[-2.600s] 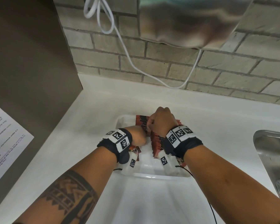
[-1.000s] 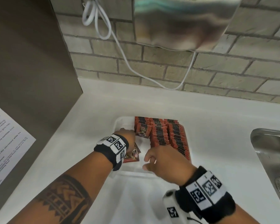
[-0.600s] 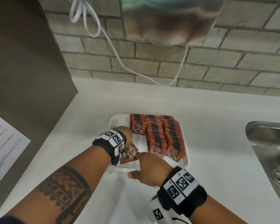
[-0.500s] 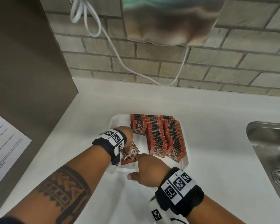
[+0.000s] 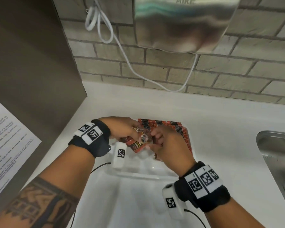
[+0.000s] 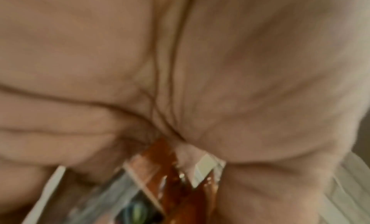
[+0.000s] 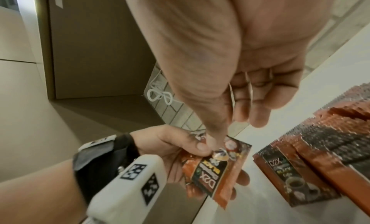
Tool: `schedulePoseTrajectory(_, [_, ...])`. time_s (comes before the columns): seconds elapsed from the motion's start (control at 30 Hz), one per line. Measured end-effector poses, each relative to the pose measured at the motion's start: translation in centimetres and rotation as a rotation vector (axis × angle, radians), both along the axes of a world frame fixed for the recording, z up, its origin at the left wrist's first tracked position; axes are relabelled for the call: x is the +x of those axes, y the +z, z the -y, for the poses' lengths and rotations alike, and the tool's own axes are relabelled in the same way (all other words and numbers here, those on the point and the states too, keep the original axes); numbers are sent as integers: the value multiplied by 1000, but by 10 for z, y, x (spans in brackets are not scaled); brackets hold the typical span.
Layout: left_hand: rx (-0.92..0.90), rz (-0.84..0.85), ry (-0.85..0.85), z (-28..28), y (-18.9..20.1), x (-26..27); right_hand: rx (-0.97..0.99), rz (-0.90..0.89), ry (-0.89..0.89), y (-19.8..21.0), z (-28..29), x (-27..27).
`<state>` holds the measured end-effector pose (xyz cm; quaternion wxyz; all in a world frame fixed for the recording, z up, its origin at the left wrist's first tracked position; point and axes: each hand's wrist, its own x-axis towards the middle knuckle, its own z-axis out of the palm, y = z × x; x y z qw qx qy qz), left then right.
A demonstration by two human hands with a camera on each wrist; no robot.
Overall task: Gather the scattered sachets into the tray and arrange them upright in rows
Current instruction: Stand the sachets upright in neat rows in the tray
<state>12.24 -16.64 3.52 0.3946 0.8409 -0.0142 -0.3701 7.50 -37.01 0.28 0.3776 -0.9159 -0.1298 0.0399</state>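
Several red and black sachets stand upright in rows [image 5: 176, 127] along the right side of the clear tray [image 5: 143, 174]; the right wrist view shows the same rows [image 7: 320, 148]. My left hand [image 5: 122, 129] holds a small stack of loose sachets [image 5: 138, 144] above the tray's left part, thumb on top, as the right wrist view shows [image 7: 176, 146]. My right hand [image 5: 164, 145] meets that stack from the right and pinches the top sachet [image 7: 218, 168] at its upper edge. In the left wrist view my palm fills the frame over the held sachets [image 6: 166, 168].
The tray sits on a white counter [image 5: 220, 129]. A steel sink [image 5: 278, 162] lies to the right. A hand dryer [image 5: 184, 22] with a white cable [image 5: 122, 46] hangs on the brick wall. A brown panel [image 5: 31, 63] with a paper sheet [image 5: 7, 137] stands left.
The loose sachets lay low at the tray's left with my left hand on them. Now both hands have them raised, and my right hand has moved up onto the stack.
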Motion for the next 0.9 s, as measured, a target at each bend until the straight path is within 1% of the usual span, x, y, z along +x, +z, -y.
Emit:
schedulePoseTrajectory(0.07, [-193, -55, 85, 1, -2, -6, 18, 58, 0, 4, -3, 7])
schedulePoseTrajectory(0.13, [-329, -67, 115, 5, -7, -11, 23, 77, 38, 7, -6, 12])
schedulePoseTrajectory(0.23, [-465, -39, 146, 11, -12, -17, 12, 110, 56, 7, -3, 16])
schedulePoseTrajectory(0.3, [-558, -47, 228, 14, -15, -21, 25, 102, 32, 5, 4, 18])
schedulePoseTrajectory(0.37, [-637, -37, 329, 19, -18, -25, 80, 69, 1, 3, 10, 19])
schedulePoseTrajectory(0.53, [-737, 81, 464, 35, -27, -37, 195, -56, -21, 0, 25, 19])
schedulePoseTrajectory(0.63, [-747, 142, 562, 38, -32, -41, 337, -195, -12, -2, 37, 19])
schedulePoseTrajectory(0.67, [-757, 154, 608, 39, -33, -43, 381, -236, -30, -1, 42, 17])
schedulePoseTrajectory(0.73, [-766, 160, 668, 40, -33, -48, 531, -332, -101, 0, 47, 15])
schedulePoseTrajectory(0.8, [-755, 167, 663, 43, -32, -53, 685, -411, -161, 0, 47, 13])
schedulePoseTrajectory(0.9, [-738, 214, 618, 49, -33, -58, 755, -458, -159, -1, 37, 9])
